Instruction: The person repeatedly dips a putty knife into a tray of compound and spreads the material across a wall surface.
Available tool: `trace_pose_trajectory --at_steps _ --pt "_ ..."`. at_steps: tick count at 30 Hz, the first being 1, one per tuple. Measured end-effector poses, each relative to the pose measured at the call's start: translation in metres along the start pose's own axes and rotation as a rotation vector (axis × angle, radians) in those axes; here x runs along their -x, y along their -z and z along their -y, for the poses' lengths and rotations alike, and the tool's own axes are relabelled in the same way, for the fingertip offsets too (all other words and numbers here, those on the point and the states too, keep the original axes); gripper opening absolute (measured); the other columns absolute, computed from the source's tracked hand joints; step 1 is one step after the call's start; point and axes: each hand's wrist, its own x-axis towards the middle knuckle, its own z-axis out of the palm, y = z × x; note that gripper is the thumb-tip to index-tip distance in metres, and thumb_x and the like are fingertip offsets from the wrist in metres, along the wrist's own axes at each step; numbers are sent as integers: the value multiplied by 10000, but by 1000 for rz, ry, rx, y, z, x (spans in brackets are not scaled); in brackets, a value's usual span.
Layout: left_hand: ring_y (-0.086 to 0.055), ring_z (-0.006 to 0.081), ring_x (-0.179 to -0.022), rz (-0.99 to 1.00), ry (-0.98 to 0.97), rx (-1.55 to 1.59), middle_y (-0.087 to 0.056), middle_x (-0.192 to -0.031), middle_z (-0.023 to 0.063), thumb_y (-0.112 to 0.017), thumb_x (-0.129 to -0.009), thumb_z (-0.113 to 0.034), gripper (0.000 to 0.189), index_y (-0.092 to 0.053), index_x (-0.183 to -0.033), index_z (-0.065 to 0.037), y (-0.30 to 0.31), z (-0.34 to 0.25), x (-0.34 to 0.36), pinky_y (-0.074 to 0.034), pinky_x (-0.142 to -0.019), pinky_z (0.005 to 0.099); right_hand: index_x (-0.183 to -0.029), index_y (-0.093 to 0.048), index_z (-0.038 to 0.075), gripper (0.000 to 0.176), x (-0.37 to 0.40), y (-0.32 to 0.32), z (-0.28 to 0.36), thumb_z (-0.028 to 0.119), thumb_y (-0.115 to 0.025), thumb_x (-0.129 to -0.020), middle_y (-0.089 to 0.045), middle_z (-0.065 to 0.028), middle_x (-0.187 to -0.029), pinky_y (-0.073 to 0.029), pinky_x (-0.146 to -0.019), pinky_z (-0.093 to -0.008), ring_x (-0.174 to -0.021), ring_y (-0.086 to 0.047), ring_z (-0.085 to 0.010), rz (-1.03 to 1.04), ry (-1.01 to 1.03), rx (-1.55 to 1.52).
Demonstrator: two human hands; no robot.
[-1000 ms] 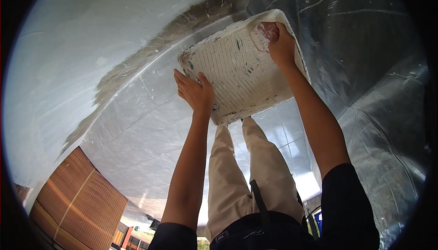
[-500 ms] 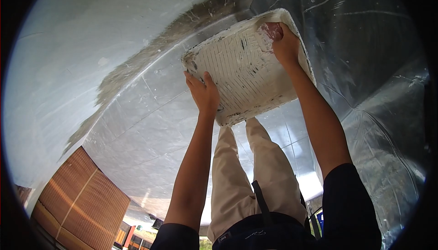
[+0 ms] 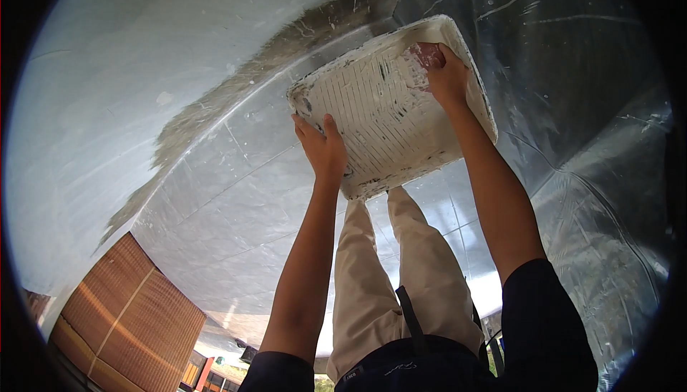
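A white, paint-crusted tray with a ridged bottom (image 3: 379, 113) is held tilted in front of my legs. My left hand (image 3: 322, 147) grips its left edge, with thumb and fingers over the rim. Inside the tray's upper right part, my right hand (image 3: 449, 77) is closed on a reddish-brown scraper (image 3: 428, 56) smeared with white paint. The scraper touches the tray's surface, and its lower part is hard to make out.
At the left rises a pale wall (image 3: 107, 91) with a rough brown-grey patch along its lower edge. Shiny sheeting (image 3: 572, 106) covers the right side. Grey floor tiles (image 3: 236, 206) lie below, and a ribbed brown panel (image 3: 129, 313) stands at the lower left.
The scraper and my right hand have moved slightly down inside the tray. The tray and my left hand have shifted very slightly right and down.
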Motion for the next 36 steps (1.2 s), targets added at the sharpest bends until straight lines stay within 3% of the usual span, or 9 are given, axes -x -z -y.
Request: trace_pose_trajectory --at_steps 4,7,13,18,25,31,36 --pt "-225 454 -1442 6 -2 -7 -173 -1554 325 -493 -988 -317 793 -84 -1501 128 -1 0 2 -220 -1182 443 -1178 -646 3 369 11 -9 -7 55 -597 -816 -701 -222 -1027 -509 -900 -406 -977 -673 -379 -78 21 -58" --pt "-211 455 -1447 5 -11 -16 -154 -1561 324 -495 -987 -317 806 -63 -1504 125 -3 2 1 -212 -1186 441 -1164 -646 -13 355 24 -10 0 49 -601 -817 -702 -220 -1025 -507 -904 -410 -972 -677 -376 2 -9 -159" --pt "-201 460 -1450 10 -10 -35 -130 -1567 325 -496 -983 -308 819 -38 -1503 128 -4 5 1 -206 -1188 441 -1171 -642 5 352 1 0 10 39 -601 -823 -704 -210 -1009 -505 -901 -420 -962 -676 -380 -189 13 -158" --pt "-195 465 -1450 -1 -11 -20 -127 -1564 332 -496 -979 -293 816 -35 -1502 131 -5 3 2 -205 -1187 444 -1059 -644 8 247 -6 -5 20 23 -574 -823 -690 -220 -977 -486 -862 -470 -920 -647 -431 -235 95 -57" --pt "-194 463 -1449 7 -29 -16 -128 -1560 335 -483 -985 -296 809 -31 -1501 133 -6 7 0 -196 -1188 447 -977 -637 14 195 -8 -10 21 8 -555 -800 -684 -234 -931 -496 -819 -480 -881 -647 -444 -273 171 -4" --pt "-190 475 -1447 -5 -14 9 -129 -1559 344 -506 -974 -278 820 -32 -1500 136 -7 4 1 -193 -1189 456 -972 -653 21 212 -10 -12 22 29 -541 -793 -685 -236 -892 -504 -819 -486 -883 -654 -439 -255 128 29" --pt "-156 463 -1462 -2 3 48 -107 -1566 338 -506 -975 -286 832 -18 -1501 134 -6 0 2 -174 -1199 449 -1083 -679 43 311 -8 -4 26 71 -557 -799 -699 -225 -985 -475 -923 -467 -964 -654 -420 -114 -97 -45"
